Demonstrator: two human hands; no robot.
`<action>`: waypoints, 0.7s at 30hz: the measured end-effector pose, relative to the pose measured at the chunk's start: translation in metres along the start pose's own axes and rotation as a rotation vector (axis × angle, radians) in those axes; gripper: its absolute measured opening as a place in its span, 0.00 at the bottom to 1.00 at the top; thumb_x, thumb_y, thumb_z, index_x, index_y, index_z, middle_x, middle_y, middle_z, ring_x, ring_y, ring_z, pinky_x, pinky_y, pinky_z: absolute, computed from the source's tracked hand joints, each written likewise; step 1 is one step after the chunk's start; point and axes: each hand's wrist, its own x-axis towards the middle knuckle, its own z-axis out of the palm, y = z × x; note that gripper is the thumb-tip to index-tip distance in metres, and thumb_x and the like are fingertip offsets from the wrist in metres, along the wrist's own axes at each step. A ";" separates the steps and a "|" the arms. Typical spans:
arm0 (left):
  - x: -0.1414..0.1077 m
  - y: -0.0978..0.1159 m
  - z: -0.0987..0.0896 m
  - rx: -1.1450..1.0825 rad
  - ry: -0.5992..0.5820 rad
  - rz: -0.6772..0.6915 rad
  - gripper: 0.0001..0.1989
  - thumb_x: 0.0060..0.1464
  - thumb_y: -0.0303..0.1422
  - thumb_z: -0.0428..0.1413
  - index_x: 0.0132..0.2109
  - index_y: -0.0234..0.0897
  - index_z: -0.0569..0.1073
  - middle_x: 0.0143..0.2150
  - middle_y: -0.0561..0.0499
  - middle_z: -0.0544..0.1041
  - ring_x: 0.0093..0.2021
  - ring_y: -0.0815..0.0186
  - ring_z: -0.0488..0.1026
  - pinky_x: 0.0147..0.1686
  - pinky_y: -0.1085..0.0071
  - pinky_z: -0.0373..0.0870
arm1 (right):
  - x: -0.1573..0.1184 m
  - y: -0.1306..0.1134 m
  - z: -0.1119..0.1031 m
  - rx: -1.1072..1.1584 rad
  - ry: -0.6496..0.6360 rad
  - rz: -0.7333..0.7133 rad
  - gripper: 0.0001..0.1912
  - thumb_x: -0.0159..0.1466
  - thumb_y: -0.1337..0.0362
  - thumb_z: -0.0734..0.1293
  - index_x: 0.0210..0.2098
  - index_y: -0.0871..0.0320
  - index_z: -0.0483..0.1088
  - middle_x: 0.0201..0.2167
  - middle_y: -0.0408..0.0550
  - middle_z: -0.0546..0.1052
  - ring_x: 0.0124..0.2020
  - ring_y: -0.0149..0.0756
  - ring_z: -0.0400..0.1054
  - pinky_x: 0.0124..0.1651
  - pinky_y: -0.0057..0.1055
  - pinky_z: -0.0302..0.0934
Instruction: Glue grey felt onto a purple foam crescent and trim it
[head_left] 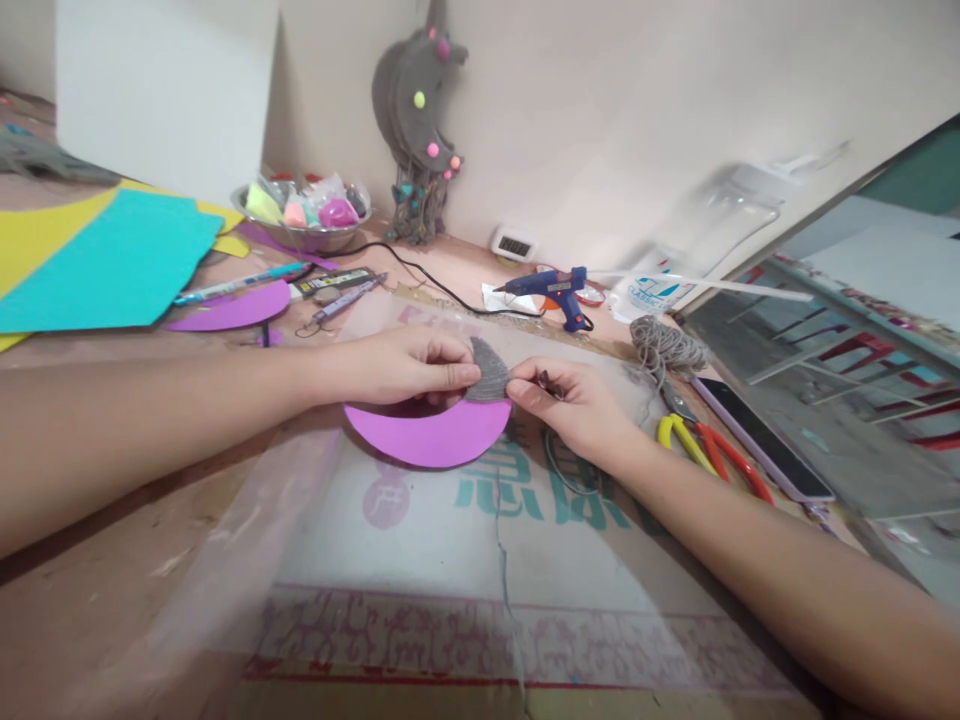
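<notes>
A purple foam crescent (431,437) is held over the mat, its right horn wound with grey yarn (491,372). My left hand (435,368) is closed on the crescent, thumb and fingers at the left edge of the wrapped horn. On the other side, the thumb and forefinger of my right hand (562,398) pinch at the edge of the winding, where the yarn seems to be. Something small and dark shows among the right fingers, too blurred to name. A loose loop of cord lies below my right hand.
A blue glue gun (551,290) lies behind my hands. To the right are a yarn ball (667,345), scissors (712,450) and a phone (761,435). Turquoise foam sheet (120,265), pens and a bowl (307,235) sit left. A decorated grey moon (420,120) stands against the wall.
</notes>
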 end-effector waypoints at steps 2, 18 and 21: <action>0.000 0.002 0.000 0.003 -0.005 -0.006 0.18 0.61 0.39 0.49 0.27 0.33 0.66 0.22 0.55 0.67 0.21 0.75 0.61 0.22 0.77 0.58 | 0.000 0.001 0.000 -0.005 0.005 -0.004 0.15 0.60 0.52 0.65 0.28 0.58 0.67 0.20 0.39 0.63 0.21 0.27 0.55 0.25 0.27 0.51; -0.004 -0.002 0.004 0.000 0.011 -0.156 0.18 0.57 0.47 0.52 0.32 0.35 0.71 0.22 0.54 0.71 0.18 0.73 0.65 0.18 0.76 0.58 | -0.001 -0.006 0.002 -0.065 -0.019 -0.003 0.12 0.60 0.55 0.64 0.31 0.58 0.71 0.25 0.42 0.70 0.26 0.29 0.61 0.30 0.28 0.56; -0.004 -0.002 0.004 0.053 0.020 -0.143 0.18 0.56 0.47 0.52 0.32 0.35 0.71 0.21 0.54 0.70 0.18 0.74 0.64 0.18 0.77 0.57 | -0.001 -0.009 0.004 -0.108 -0.026 0.012 0.11 0.59 0.56 0.66 0.29 0.58 0.70 0.22 0.41 0.68 0.24 0.28 0.60 0.29 0.27 0.56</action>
